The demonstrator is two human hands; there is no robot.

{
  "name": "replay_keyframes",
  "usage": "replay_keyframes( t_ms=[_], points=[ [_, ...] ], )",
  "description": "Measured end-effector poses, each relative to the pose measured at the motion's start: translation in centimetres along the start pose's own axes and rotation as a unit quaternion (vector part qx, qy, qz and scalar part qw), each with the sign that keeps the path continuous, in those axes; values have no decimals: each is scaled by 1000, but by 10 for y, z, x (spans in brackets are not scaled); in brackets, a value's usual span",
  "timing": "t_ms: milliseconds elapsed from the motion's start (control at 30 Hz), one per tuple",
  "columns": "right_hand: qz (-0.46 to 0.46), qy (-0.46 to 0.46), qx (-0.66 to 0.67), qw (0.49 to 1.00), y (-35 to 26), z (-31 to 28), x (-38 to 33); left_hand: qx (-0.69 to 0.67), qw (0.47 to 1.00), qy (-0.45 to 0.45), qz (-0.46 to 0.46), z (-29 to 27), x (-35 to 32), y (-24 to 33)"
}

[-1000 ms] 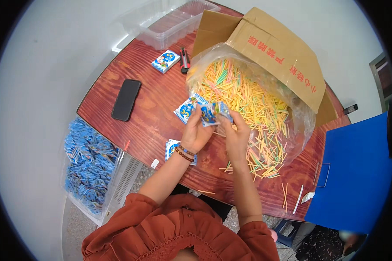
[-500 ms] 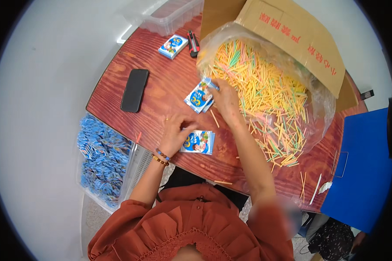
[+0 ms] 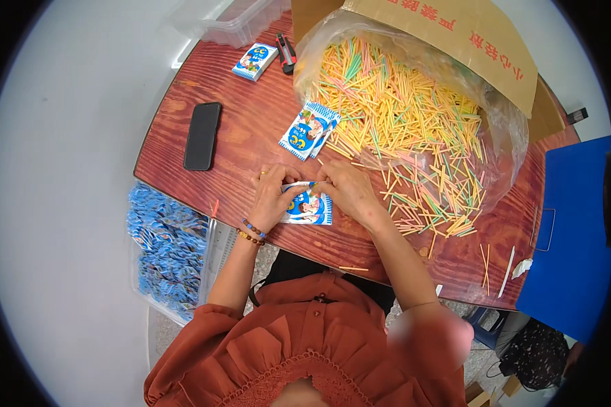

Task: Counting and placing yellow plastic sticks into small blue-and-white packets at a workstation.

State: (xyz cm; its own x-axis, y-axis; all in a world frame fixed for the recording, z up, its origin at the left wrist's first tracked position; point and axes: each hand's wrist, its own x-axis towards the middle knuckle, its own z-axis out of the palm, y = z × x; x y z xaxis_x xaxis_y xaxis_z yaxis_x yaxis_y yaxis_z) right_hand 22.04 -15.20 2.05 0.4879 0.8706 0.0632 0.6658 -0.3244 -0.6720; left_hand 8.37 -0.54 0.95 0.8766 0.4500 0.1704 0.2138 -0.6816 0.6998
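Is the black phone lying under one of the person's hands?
No. The black phone lies alone on the wooden table, apart from the left hand and right hand, which both hold a small blue-and-white packet.

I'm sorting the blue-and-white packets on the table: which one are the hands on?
The packet at the near table edge, held between the left hand and right hand; the fanned pair and far packet lie untouched.

Blue-and-white packet [image 3: 308,207], yellow, pink and green sticks [image 3: 400,115], black phone [image 3: 203,135], reddish-brown table [image 3: 251,108].
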Motion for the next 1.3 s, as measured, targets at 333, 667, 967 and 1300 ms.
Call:
replay_keyframes(
  t_ms=[333,667,967,1300],
  points=[
    [-128,154,-46,979,1,1,-1,44,999,12,7,-7,6,0],
    [41,107,386,915,9,-12,-5,-426,891,-8,-154,-5,19,34],
    [84,133,374,914,32,-48,-27,-509,835,-1,-209,28,32,63],
    [101,169,372,907,58,-67,-50,-571,795,8,-203,73,38,87]
  ],
)
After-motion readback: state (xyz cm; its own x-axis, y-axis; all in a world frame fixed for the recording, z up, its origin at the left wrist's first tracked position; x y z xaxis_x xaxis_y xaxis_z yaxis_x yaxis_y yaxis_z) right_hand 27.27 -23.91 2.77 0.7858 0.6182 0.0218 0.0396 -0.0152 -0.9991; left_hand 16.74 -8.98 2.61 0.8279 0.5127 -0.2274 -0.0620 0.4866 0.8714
